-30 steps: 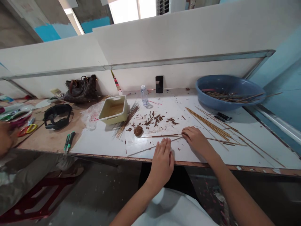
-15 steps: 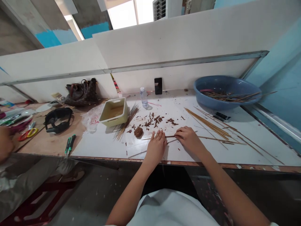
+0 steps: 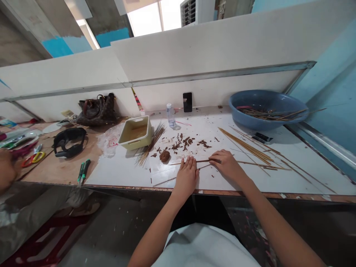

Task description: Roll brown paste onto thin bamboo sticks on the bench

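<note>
A thin bamboo stick (image 3: pixel 200 161) lies crosswise on the white board (image 3: pixel 116 174), running under both of my hands. The fingertips of my left hand (image 3: pixel 187 177) rest on it, spread apart, with the palm over the board. My right hand (image 3: pixel 225 164) curls over the stick a little further right. Left of my fingers sits a lump of brown paste (image 3: pixel 164 156) among scattered brown crumbs (image 3: pixel 180 145). A fan of bamboo sticks (image 3: pixel 247 151) lies to the right of my right hand, and another bunch (image 3: pixel 152 145) leans against a cream tray (image 3: pixel 135 142).
A blue basin (image 3: pixel 244 119) holding sticks stands at the back right, near a water bottle (image 3: pixel 170 115) and a black phone (image 3: pixel 187 102). On the left are a handbag (image 3: pixel 97 113), scissors (image 3: pixel 33 157) and a co-worker's hand (image 3: pixel 7 170). A wall backs the bench.
My left hand has moved up from the bench's front edge onto the stick, closer to my right hand. My right hand has shifted slightly left along the stick.
</note>
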The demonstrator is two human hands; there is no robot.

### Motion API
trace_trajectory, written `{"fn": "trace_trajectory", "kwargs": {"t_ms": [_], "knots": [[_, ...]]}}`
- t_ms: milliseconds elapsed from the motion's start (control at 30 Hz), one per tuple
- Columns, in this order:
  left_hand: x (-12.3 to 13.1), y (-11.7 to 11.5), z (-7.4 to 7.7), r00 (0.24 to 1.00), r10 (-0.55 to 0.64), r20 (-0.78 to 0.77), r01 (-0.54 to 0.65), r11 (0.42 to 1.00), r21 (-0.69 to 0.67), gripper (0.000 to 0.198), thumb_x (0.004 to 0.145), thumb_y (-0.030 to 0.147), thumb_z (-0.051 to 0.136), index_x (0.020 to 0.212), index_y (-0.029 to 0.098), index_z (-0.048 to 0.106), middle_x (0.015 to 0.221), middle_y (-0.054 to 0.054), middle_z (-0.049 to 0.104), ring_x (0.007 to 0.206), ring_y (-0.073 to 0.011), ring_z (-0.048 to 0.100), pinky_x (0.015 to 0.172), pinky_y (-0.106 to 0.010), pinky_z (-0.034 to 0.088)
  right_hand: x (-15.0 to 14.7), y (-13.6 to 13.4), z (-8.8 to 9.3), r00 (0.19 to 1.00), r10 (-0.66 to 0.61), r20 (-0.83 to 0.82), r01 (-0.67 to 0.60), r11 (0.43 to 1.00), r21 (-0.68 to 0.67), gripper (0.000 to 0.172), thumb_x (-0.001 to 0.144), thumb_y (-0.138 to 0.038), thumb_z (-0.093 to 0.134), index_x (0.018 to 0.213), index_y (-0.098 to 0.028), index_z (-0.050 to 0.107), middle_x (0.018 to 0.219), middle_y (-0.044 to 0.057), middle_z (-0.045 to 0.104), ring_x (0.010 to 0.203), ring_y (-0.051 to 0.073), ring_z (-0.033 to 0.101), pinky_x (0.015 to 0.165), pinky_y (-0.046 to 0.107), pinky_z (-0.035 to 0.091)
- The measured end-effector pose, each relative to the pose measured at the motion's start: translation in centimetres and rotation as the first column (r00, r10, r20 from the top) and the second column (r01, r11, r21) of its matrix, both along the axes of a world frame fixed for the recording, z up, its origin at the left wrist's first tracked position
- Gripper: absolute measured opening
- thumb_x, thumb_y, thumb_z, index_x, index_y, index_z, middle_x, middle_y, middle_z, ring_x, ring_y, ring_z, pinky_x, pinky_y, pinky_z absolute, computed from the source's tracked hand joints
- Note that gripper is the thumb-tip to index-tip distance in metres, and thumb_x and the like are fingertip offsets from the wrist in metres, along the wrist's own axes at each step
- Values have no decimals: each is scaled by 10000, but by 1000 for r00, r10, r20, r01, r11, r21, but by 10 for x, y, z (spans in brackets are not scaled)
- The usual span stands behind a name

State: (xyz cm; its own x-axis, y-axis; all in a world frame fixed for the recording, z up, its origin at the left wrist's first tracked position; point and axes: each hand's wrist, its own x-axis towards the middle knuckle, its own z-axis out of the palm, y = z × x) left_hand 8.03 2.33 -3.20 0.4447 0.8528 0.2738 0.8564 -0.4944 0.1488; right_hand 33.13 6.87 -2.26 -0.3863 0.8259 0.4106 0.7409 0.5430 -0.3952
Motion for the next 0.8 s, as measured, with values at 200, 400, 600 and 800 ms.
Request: {"fn": "trace_trajectory", "kwargs": {"t_ms": [200, 400, 600, 800], "knots": [[2, 0, -2, 1000, 11, 20, -11, 1000, 1, 496, 1145, 243, 452, 1608, 82, 531, 1680, -197, 567, 1630, -291, 481, 1388, -558, 345, 1, 0, 1, 999, 18, 49, -20, 999, 38, 262, 1095, -319, 635, 1017, -251, 875, 1039, 95, 842, 1011, 295, 667, 977, 484, 520], [2, -1, -1, 1000, 12, 2, -12, 1000, 0, 499, 1145, 243, 443, 1611, 81, 524, 1695, -190, 552, 1637, -293, 469, 1393, -568, 324, 0, -1, 2, 999, -5, 42, 3, 998, 62, 242, 1099, -337, 647, 1123, -254, 873, 1114, 86, 832, 1033, 291, 666, 981, 467, 504], [2, -2, 2, 1000, 21, -2, -21, 1000, -11, 508, 1156, 267, 435, 1623, 87, 519, 1691, -188, 556, 1642, -294, 462, 1404, -592, 289, -14, 0, 5, 995, 43, 92, -50, 996, 69, 234, 1103, -285, 643, 1016, -246, 857, 1034, 78, 814, 1003, 277, 645, 958, 457, 459], [2, -3, 1, 1000, 21, -11, -22, 1000, -19, 522, 1159, 280, 424, 1637, 92, 512, 1697, -187, 548, 1641, -302, 464, 1402, -610, 287, -15, -7, 4, 994, 3, 109, -13, 996, 90, 239, 1112, -307, 628, 1064, -246, 854, 1061, 82, 816, 1022, 292, 642, 962, 474, 464]]}}
